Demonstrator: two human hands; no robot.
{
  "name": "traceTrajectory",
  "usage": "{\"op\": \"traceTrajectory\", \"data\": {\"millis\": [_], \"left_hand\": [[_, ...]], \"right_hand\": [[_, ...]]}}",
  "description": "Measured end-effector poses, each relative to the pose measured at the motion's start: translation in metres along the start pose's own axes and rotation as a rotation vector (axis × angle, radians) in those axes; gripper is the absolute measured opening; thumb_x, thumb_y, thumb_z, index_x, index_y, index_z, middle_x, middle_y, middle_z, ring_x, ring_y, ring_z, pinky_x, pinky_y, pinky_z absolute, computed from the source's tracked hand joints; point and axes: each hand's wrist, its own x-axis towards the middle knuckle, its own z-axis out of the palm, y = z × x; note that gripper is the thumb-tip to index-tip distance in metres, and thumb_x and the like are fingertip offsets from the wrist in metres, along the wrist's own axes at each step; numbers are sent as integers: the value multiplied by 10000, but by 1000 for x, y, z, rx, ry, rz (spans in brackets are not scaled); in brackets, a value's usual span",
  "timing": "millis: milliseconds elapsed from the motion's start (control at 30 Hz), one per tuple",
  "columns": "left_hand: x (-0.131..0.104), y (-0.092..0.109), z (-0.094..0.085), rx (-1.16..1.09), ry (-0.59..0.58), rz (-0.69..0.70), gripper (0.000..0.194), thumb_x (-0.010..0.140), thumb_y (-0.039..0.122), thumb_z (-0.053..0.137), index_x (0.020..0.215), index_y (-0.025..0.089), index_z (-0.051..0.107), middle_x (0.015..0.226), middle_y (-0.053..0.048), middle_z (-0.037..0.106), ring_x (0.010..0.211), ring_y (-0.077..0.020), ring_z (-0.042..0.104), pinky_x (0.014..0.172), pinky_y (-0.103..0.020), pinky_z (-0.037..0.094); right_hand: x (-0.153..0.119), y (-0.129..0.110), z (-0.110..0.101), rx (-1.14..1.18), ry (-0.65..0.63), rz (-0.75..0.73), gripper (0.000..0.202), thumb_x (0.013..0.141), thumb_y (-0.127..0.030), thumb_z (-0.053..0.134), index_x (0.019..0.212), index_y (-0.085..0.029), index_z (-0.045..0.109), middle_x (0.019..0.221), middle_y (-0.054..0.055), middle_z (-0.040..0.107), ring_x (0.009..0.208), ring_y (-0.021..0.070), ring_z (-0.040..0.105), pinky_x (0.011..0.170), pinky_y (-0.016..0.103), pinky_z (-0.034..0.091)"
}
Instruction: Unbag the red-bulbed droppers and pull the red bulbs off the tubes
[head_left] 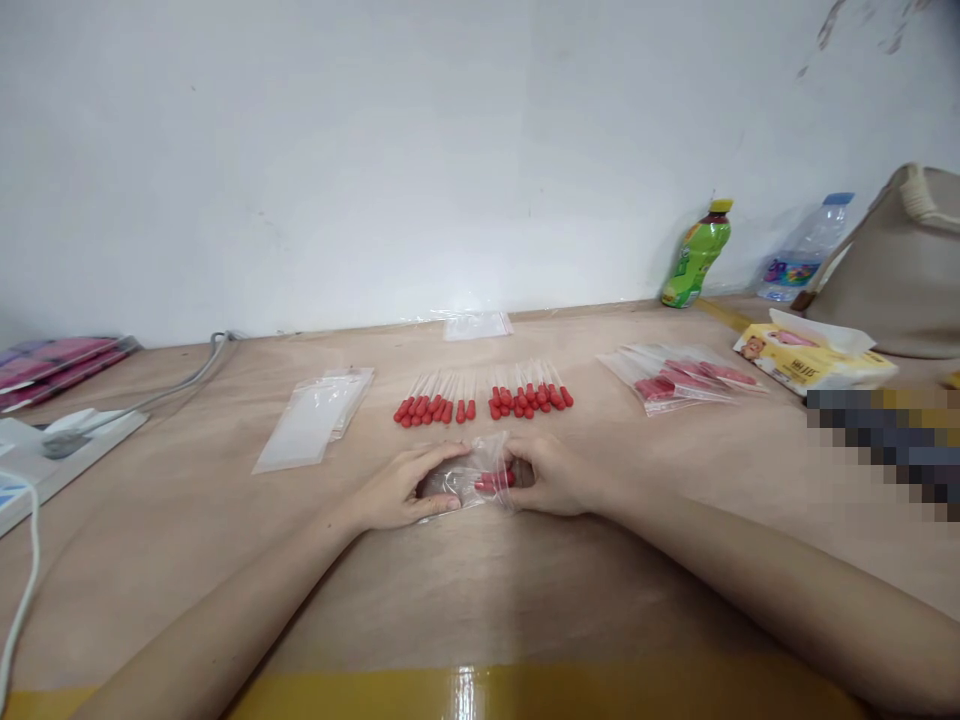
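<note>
My left hand (420,487) grips one side of a clear plastic bag (454,482), thumb in front and fingers behind. At the bag's other side my right hand (551,474) is closed, its fingertips curled round the plastic. A few red-bulbed droppers (493,482) show at the right end of the bag, by my right fingertips; whether they are fully inside cannot be made out. Just beyond my hands lie two groups of glass droppers with red bulbs, a left group (427,408) and a right group (529,398), bulbs towards me.
Flat empty bags (300,425) are stacked on the left, filled bags (675,385) on the right. Another bag (478,326) lies by the wall. A tissue pack (814,358), green bottle (697,258), clear bottle (806,255) and beige bag (892,270) stand right; a power strip (97,430) lies left.
</note>
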Motion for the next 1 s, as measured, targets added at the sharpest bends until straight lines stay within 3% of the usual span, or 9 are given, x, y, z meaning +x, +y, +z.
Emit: {"op": "traceTrajectory", "data": {"millis": [267,400,567,733,833,900,1000], "left_hand": [[-1,-1,0,4,-22,2,582,801,384,557,1317,232,333,1306,-85,456,1162,-222,463,972,-381,380],[-3,0,-7,-26,-52,-44,612,790,396,572,1327,245,321,1317,-79,446,1163,-228,464,970,-387,385],[-7,2,-19,-7,-52,-46,654,737,404,629,1307,228,360,1306,-94,459,1171,-252,457,972,-427,384],[-1,4,-7,-24,167,114,379,803,290,567,1163,181,521,1183,-96,565,1139,-214,488,991,-393,379],[4,7,3,-41,142,142,319,849,264,501,1156,187,542,1197,-92,559,1124,-196,508,972,-362,408],[5,9,6,-35,57,146,347,871,260,462,1211,206,506,1254,-83,519,1170,-193,472,994,-365,389],[4,11,6,5,-62,161,371,890,250,424,1260,253,455,1346,-48,424,1258,-198,367,1039,-404,327]], "right_hand": [[1,0,-6,376,22,161,113,702,-226,610,747,-169,523,647,-30,565,569,76,517,512,194,415],[5,8,-35,656,24,327,249,679,-320,653,818,-165,517,676,-14,621,556,93,586,544,236,485],[5,32,-84,647,226,361,341,648,-381,685,876,-156,571,740,27,663,614,112,615,619,277,517],[5,47,-103,448,568,242,333,673,-389,664,907,-172,568,880,63,671,764,160,638,715,335,526],[11,49,-93,173,702,117,269,755,-345,588,966,-181,561,932,63,664,876,181,626,807,366,502],[16,51,-83,-75,657,63,223,806,-307,524,995,-197,572,974,58,655,917,182,610,858,374,475],[22,55,-67,-391,457,-17,251,844,-221,439,1050,-212,583,1043,68,632,962,190,582,874,363,455]]}}
